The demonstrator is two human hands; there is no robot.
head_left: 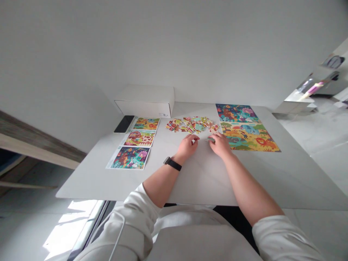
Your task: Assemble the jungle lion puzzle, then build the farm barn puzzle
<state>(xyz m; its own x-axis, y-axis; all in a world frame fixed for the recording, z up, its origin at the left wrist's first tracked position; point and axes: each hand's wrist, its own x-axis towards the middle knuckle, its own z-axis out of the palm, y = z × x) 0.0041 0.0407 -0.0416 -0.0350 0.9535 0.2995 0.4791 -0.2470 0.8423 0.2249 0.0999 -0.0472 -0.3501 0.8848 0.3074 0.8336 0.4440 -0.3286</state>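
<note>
A heap of several loose colourful puzzle pieces (192,124) lies on the white table (201,174). My left hand (187,145), with a black watch on its wrist, rests just below the heap with fingers curled loosely and tips near the pieces. My right hand (219,143) lies beside it, fingers bent over a small pale piece (210,139) on the table. Right of the hands lie two finished puzzle pictures (246,127), one behind the other. A reference sheet (135,142) with three coloured pictures lies to the left.
A white box (146,100) stands at the back of the table against the wall. A black phone (124,124) lies left of the reference sheet. The floor and some objects show at the far right.
</note>
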